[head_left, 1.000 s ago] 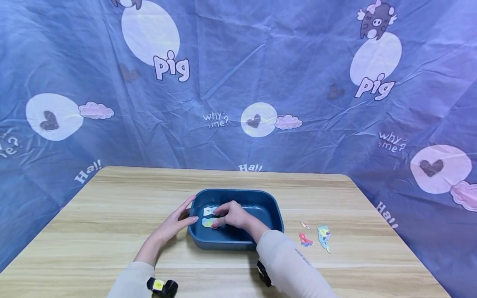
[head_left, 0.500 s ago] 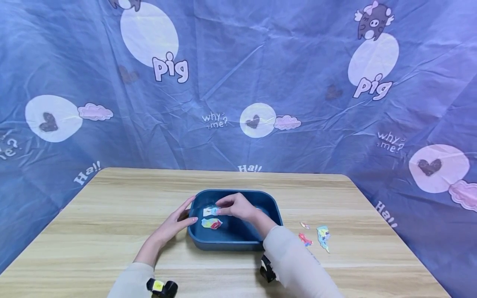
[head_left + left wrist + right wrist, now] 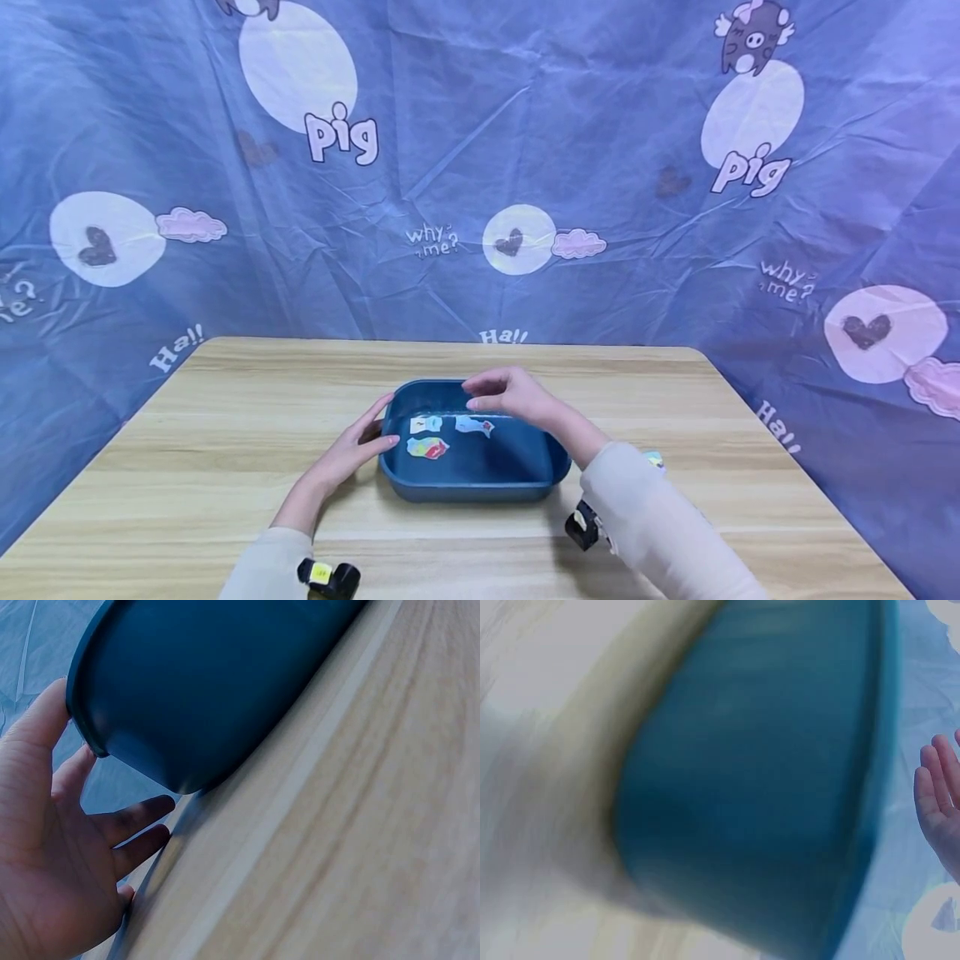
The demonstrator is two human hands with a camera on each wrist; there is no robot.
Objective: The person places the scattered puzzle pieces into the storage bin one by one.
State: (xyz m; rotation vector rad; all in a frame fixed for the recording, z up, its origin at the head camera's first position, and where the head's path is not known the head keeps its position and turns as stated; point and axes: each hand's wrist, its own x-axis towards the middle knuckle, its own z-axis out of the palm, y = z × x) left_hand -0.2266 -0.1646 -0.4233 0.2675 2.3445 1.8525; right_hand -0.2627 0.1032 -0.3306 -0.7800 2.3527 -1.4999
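A dark blue plastic bin (image 3: 480,487) stands on the wooden table (image 3: 225,433). Three small colourful paper cut-outs lie on its floor: a white one (image 3: 425,423), a yellow and red one (image 3: 427,447) and a pale blue one (image 3: 474,426). My left hand (image 3: 372,432) rests with straight fingers against the bin's left wall (image 3: 187,690), and the thumb (image 3: 37,724) lies along the rim. My right hand (image 3: 498,393) hovers over the bin's back rim, its fingers relaxed and empty. The right wrist view shows blurred fingers (image 3: 936,796) beside the bin's outer wall (image 3: 765,787).
Another cut-out (image 3: 655,457) peeks out from behind my right sleeve (image 3: 645,517) on the table right of the bin. A blue cartoon-print cloth (image 3: 480,167) hangs close behind the table. Black wrist cameras (image 3: 327,577) sit near the front edge.
My right hand has lifted off the cut-outs and out of the bin, moving back and to the right. A third cut-out now shows in the bin. The left hand has stayed put.
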